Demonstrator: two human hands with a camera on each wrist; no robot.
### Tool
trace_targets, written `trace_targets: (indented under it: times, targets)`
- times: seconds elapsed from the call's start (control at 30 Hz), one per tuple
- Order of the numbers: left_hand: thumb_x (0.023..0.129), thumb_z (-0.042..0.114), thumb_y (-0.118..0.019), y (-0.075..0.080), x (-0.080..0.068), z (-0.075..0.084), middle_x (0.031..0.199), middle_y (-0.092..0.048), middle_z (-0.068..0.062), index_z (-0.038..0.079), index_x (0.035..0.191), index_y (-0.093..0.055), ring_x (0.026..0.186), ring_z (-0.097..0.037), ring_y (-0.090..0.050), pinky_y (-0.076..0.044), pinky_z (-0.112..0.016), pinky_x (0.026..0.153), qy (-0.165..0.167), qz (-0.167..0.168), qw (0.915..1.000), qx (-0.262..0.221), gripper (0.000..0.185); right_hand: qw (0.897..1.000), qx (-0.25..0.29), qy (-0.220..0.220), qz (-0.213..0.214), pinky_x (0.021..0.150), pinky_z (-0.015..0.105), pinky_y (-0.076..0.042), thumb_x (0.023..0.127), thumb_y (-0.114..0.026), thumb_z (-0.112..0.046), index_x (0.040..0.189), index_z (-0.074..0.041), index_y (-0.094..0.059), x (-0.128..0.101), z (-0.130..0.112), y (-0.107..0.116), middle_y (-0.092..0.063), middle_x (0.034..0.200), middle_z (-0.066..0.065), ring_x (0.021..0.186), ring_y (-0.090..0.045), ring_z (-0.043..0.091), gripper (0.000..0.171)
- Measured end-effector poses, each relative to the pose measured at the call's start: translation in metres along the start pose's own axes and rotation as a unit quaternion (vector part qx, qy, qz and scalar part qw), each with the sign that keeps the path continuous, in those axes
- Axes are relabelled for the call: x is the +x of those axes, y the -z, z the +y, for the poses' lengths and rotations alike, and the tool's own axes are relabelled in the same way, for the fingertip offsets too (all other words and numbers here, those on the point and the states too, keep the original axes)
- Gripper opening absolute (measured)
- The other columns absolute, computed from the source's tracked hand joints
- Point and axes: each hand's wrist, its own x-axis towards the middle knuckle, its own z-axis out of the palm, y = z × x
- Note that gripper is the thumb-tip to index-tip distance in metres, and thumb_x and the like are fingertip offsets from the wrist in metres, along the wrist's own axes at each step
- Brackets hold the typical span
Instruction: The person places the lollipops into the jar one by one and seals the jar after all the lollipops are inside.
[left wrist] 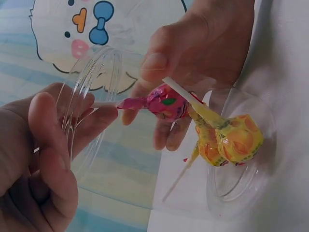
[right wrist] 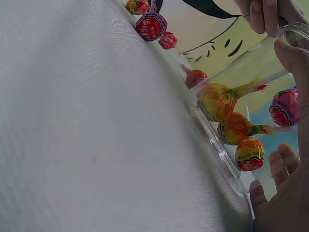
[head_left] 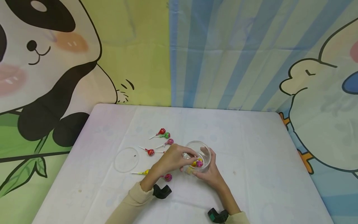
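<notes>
My right hand [head_left: 211,174] grips a clear jar [head_left: 197,146] from its right side, fingers and thumb around the wall. Several yellow-wrapped lollipops [left wrist: 239,140] lie at the bottom of the jar. My left hand [head_left: 174,158] is over the jar's mouth, fingertips inside the rim. It pinches the stick of a pink-wrapped lollipop [left wrist: 166,102], whose head hangs inside the jar above the yellow ones. In the right wrist view, the pink head [right wrist: 285,107] shows through the wall, partly covered by my right hand.
Left of the jar lie loose lollipops: red [head_left: 151,152], green [head_left: 166,135], pink [head_left: 170,142], yellow [head_left: 146,172] and purple [head_left: 167,177]. Some are partly behind my left arm. A clear round lid [head_left: 116,159] lies farther left on the white tablecloth [head_left: 263,186].
</notes>
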Motion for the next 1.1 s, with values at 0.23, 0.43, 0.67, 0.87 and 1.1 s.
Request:
trace_targets:
  times: [0.23, 0.43, 0.67, 0.87, 1.1]
  targets:
    - [0.089, 0.018, -0.069, -0.003, 0.002, 0.001, 0.082, -0.074, 0.003, 0.012, 0.099, -0.075, 0.035, 0.004, -0.051, -0.043, -0.016, 0.047, 0.020, -0.020, 0.9994, -0.021, 0.013, 1.000, 0.011, -0.010, -0.002, 0.103, 0.020, -0.039, 0.070, -0.083, -0.008, 0.147, -0.014, -0.012, 0.000, -0.002, 0.000, -0.027, 0.153, 0.011, 0.131, -0.040, 0.029, 0.104]
    - [0.089, 0.016, -0.068, -0.004, 0.003, 0.001, 0.079, -0.074, 0.003, 0.013, 0.098, -0.075, 0.036, 0.003, -0.054, -0.044, -0.017, 0.046, 0.034, -0.016, 0.9988, -0.031, 0.012, 1.000, 0.002, -0.002, -0.002, 0.103, 0.017, -0.037, 0.071, -0.083, -0.008, 0.147, -0.014, -0.012, 0.000, -0.001, 0.000, -0.027, 0.153, 0.012, 0.133, -0.039, 0.035, 0.104]
    - [0.090, 0.021, -0.069, -0.003, 0.000, -0.001, 0.083, -0.073, 0.005, 0.014, 0.106, -0.073, 0.037, 0.001, -0.055, -0.043, -0.018, 0.045, 0.032, -0.021, 0.9984, -0.041, 0.018, 1.000, 0.005, -0.010, -0.001, 0.103, 0.016, -0.038, 0.072, -0.083, -0.009, 0.147, -0.013, -0.012, 0.000, -0.002, 0.000, -0.028, 0.153, 0.012, 0.132, -0.040, 0.023, 0.103]
    - [0.091, 0.023, -0.067, 0.004, -0.004, -0.003, 0.087, -0.074, 0.000, 0.020, 0.111, -0.071, 0.038, -0.016, -0.059, -0.043, -0.024, 0.039, 0.048, -0.017, 0.9936, -0.101, 0.021, 1.000, 0.004, -0.002, 0.008, 0.102, 0.015, -0.037, 0.070, -0.083, -0.006, 0.147, -0.010, -0.013, 0.000, 0.001, 0.000, -0.030, 0.152, 0.014, 0.133, -0.039, 0.036, 0.104]
    - [0.089, 0.028, -0.071, 0.023, -0.018, -0.014, 0.084, -0.073, 0.003, 0.015, 0.108, -0.072, 0.036, -0.012, -0.053, -0.040, -0.024, 0.038, 0.024, 0.028, 0.9923, -0.118, 0.023, 1.000, -0.004, -0.020, 0.019, 0.107, 0.012, -0.024, 0.068, -0.085, -0.009, 0.146, -0.013, -0.015, 0.000, 0.002, -0.001, -0.033, 0.152, 0.010, 0.139, -0.034, 0.036, 0.106]
